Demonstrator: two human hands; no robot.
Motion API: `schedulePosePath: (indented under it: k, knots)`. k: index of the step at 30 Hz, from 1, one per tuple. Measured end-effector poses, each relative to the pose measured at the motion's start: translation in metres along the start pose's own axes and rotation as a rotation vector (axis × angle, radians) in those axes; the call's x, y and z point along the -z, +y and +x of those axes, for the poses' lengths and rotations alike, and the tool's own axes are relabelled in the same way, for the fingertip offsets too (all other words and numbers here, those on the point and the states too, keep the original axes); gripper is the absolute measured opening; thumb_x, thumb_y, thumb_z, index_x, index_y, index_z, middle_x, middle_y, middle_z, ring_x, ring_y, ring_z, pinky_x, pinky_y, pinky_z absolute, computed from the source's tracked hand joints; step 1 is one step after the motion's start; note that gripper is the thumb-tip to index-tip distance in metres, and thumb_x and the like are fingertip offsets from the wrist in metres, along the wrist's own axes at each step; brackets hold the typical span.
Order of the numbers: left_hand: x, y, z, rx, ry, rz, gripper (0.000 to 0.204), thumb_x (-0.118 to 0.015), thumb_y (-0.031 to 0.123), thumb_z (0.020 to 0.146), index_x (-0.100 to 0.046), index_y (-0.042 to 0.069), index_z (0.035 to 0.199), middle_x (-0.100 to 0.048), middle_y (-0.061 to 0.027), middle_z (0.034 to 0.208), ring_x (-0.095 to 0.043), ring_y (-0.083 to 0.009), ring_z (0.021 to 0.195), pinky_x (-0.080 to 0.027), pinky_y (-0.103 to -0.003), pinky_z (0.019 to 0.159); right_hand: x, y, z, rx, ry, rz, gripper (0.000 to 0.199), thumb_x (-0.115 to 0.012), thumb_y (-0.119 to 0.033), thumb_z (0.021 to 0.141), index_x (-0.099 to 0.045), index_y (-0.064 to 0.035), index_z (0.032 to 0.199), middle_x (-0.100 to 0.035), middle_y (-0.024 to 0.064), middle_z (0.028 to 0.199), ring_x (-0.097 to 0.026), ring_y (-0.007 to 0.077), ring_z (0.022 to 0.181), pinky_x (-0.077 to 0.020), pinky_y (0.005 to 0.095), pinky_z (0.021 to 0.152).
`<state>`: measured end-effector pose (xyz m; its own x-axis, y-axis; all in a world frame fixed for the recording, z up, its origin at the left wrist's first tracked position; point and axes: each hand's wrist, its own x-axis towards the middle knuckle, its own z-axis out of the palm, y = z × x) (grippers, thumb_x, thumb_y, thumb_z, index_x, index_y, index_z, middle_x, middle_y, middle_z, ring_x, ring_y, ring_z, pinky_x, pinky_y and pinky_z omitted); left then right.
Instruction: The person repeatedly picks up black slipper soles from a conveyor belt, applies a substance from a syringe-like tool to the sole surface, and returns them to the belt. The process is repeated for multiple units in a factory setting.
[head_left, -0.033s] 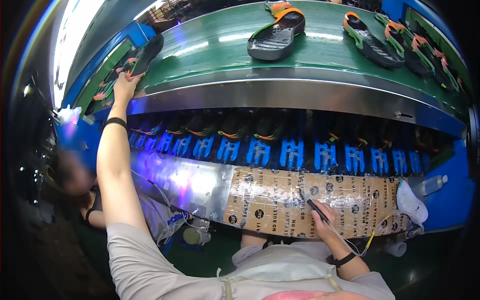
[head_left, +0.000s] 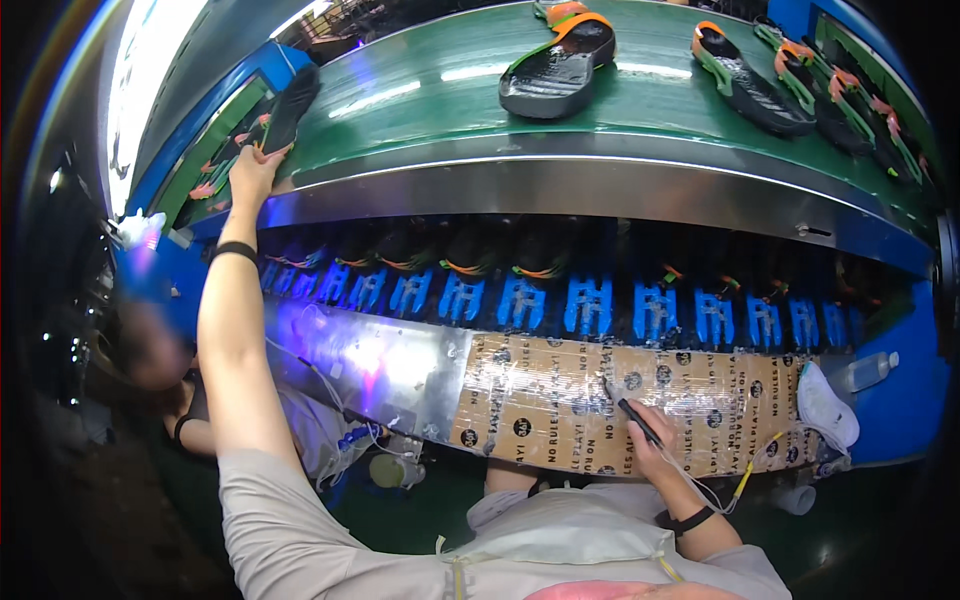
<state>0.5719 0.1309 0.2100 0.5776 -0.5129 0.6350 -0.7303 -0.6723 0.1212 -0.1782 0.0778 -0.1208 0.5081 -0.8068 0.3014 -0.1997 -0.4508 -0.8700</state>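
Note:
My left hand (head_left: 253,175) reaches out to the far left of the green belt, its fingers closed on the near edge of a black-soled sandal (head_left: 293,108) with orange and green straps. Part of that sandal is hidden behind the fingers. In my right hand (head_left: 655,437) is a slim pen-like tool (head_left: 637,418) with a black handle and a thin pale tip, held over the cardboard-covered shelf (head_left: 530,400). A pale cable passes below this hand; whether it joins the tool I cannot tell.
Another sandal (head_left: 560,75) lies mid-belt, and several more sit at right. A metal rail (head_left: 560,180) edges the green belt (head_left: 420,120). Blue clamps (head_left: 588,305) line the space below. A white pad (head_left: 828,405) and clear bottle (head_left: 870,370) sit right. A co-worker (head_left: 190,410) is at left.

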Motion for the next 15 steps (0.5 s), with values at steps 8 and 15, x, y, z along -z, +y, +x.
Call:
schedulePosePath:
  k: [8,15]
  knots:
    - [0.081,0.071,-0.104,0.091,0.266,-0.560,0.030,-0.086,0.027,0.094,-0.068,0.004,0.093,-0.071,-0.0019,0.083,-0.064,-0.0058,0.072,-0.054,-0.024,0.063,0.001,0.006,0.003,-0.016,-0.005,0.045,0.033,-0.073,-0.009,0.092,-0.073,0.0039,0.123,-0.073,0.0197,0.099,-0.071,0.0326,0.086,-0.0547,0.0391,0.078]
    - [0.082,0.144,0.002,0.080,0.212,-0.389,0.051,-0.083,0.045,0.094,-0.072,-0.003,0.109,-0.076,-0.0098,0.082,-0.072,-0.0128,0.069,-0.055,-0.026,0.058,0.003,0.004,0.004,-0.010,-0.016,0.060,0.034,-0.074,-0.007,0.091,-0.074,0.0032,0.123,-0.074,0.0186,0.099,-0.071,0.0327,0.085,-0.0552,0.0396,0.077]
